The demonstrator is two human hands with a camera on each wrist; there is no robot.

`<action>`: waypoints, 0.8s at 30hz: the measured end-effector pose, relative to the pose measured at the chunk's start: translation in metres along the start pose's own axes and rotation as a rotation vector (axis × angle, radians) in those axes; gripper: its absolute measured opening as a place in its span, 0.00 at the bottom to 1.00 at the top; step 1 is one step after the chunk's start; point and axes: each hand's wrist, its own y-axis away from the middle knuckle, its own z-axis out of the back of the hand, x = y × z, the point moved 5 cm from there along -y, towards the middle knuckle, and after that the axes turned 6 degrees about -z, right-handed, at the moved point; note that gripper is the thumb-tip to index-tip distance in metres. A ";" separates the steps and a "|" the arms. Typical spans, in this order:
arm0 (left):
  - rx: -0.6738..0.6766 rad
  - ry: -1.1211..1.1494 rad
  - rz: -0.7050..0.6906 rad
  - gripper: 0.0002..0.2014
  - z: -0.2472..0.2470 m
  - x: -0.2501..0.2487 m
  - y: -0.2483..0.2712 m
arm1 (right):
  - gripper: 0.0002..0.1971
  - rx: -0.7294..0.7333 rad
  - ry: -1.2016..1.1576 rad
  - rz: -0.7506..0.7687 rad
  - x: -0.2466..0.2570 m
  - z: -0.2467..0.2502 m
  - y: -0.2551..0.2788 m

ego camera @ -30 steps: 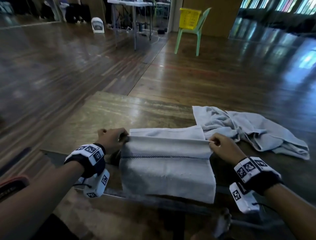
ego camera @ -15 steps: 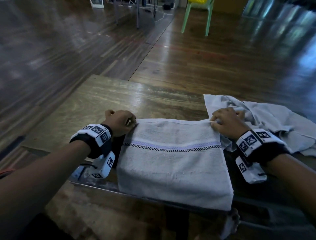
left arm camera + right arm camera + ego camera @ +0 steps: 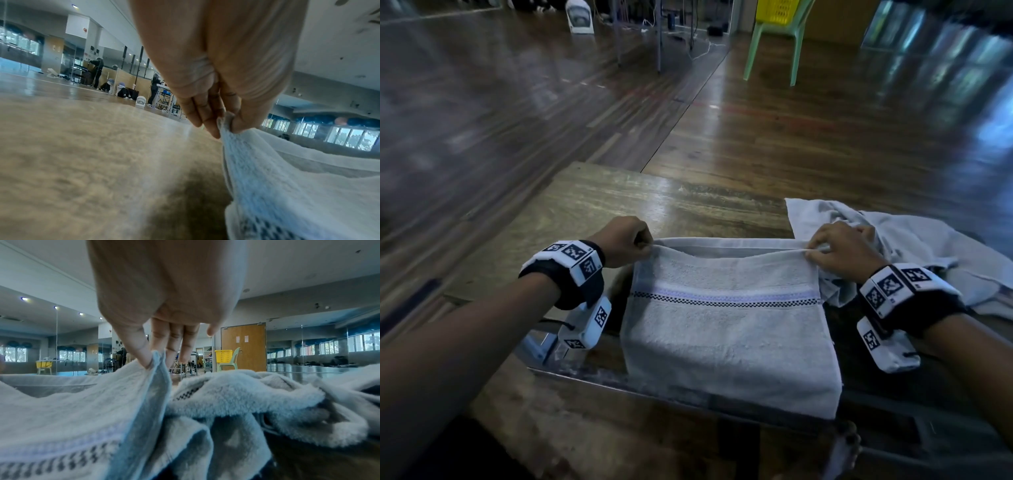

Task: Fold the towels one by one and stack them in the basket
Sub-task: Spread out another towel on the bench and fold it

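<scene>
A light grey towel (image 3: 726,329) with a checkered stripe lies folded on the wooden table (image 3: 599,205), its near part hanging over the front edge. My left hand (image 3: 635,245) pinches the top layer's far left corner, and the left wrist view shows thumb and fingers (image 3: 207,123) closed on the towel (image 3: 277,178). My right hand (image 3: 825,248) pinches the far right corner; the thumb and forefinger (image 3: 141,353) hold the towel edge (image 3: 156,369). The top layer is raised slightly off the layer beneath. A yellow basket (image 3: 777,10) sits on a green chair far off.
A second, crumpled grey towel (image 3: 914,246) lies on the table just right of my right hand (image 3: 257,394). The green chair (image 3: 774,44) stands on the wooden floor beyond the table. A metal-legged table and a small white fan (image 3: 580,19) stand at the far left.
Both hands carried the towel's edge away from me across the table and folded it over. Now they hold the far corners with the top layer lifted slightly.
</scene>
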 end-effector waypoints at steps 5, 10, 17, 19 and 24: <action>-0.114 0.043 -0.067 0.04 0.042 -0.021 0.029 | 0.07 -0.019 -0.027 0.004 -0.004 0.040 0.031; -0.233 0.156 -0.111 0.02 0.082 -0.045 0.064 | 0.03 -0.068 -0.181 0.045 -0.002 0.098 0.073; -0.361 0.305 -0.116 0.05 0.116 -0.075 0.124 | 0.02 -0.115 -0.327 0.080 0.001 0.156 0.147; -0.386 0.352 -0.115 0.06 0.127 -0.085 0.139 | 0.03 -0.124 -0.391 0.091 0.002 0.169 0.168; -0.438 0.465 -0.098 0.02 0.147 -0.110 0.170 | 0.05 -0.213 -0.564 0.067 -0.009 0.188 0.204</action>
